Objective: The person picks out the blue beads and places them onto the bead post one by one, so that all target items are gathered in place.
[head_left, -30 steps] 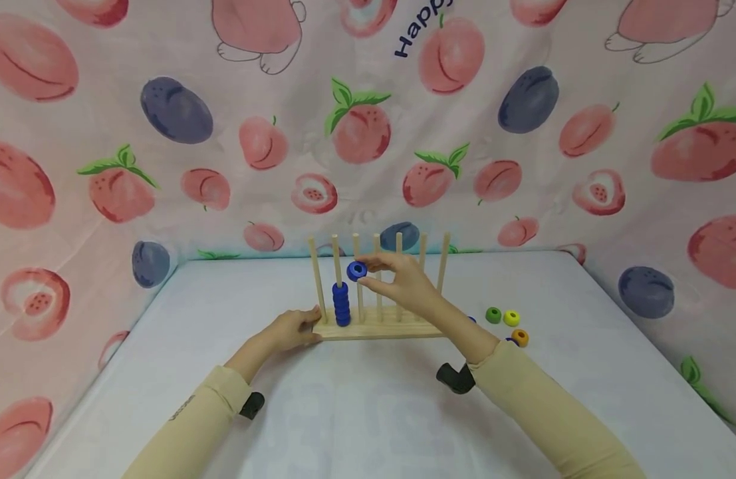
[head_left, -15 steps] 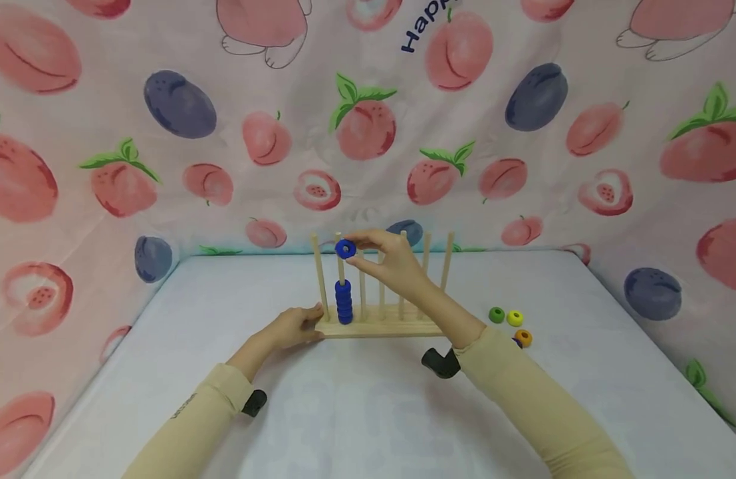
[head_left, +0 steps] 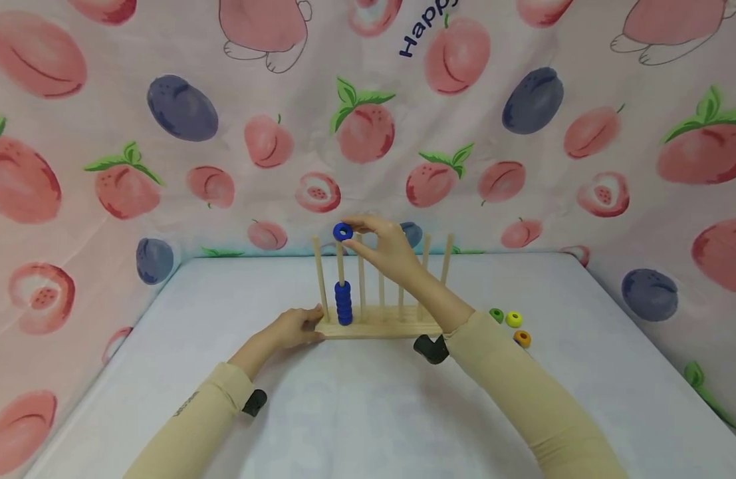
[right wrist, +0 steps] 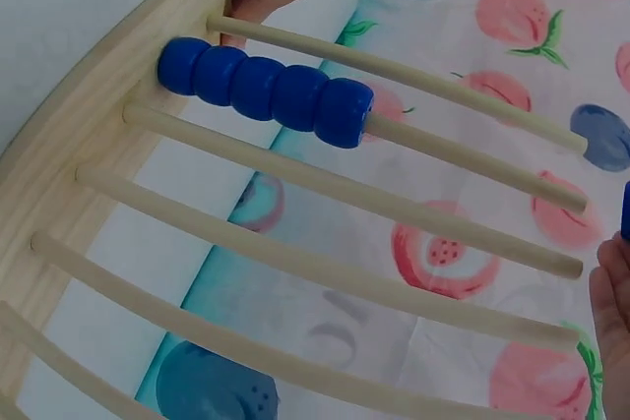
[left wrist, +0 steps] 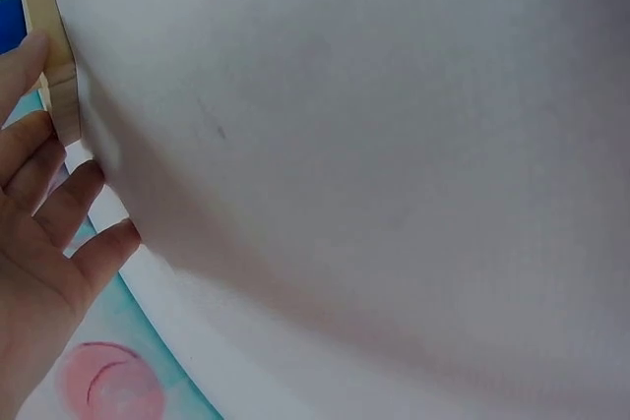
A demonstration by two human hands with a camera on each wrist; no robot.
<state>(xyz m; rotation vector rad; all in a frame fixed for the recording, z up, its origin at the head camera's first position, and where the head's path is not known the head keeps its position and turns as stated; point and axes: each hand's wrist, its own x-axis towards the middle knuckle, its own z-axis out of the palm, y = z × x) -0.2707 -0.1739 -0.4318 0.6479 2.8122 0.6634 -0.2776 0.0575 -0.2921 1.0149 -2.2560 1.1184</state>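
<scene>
A wooden peg stand (head_left: 379,330) with several upright pegs stands at the middle of the table. My left hand (head_left: 292,328) grips the left end of its base, with the thumb on the front side and fingers behind in the right wrist view. Several blue beads (right wrist: 256,86) are stacked on the second peg from the left. High up, my right hand (head_left: 387,247) pinches a loose blue bead (head_left: 337,233) between thumb and fingers. The bead is at the tip of that second peg, its hole facing the head camera. Only the bead's edge enters the right wrist view.
To the right of the stand lie a green bead (head_left: 496,315), a yellow bead (head_left: 514,319) and an orange bead (head_left: 522,339), with a blue one partly hidden by the right sleeve (head_left: 499,359). A fruit-print cloth (head_left: 368,186) hangs behind the white table (head_left: 344,412).
My right hand has raised the blue bead and moved it left, from in front of the pegs to the tip of the second peg. The left hand keeps its grip on the base.
</scene>
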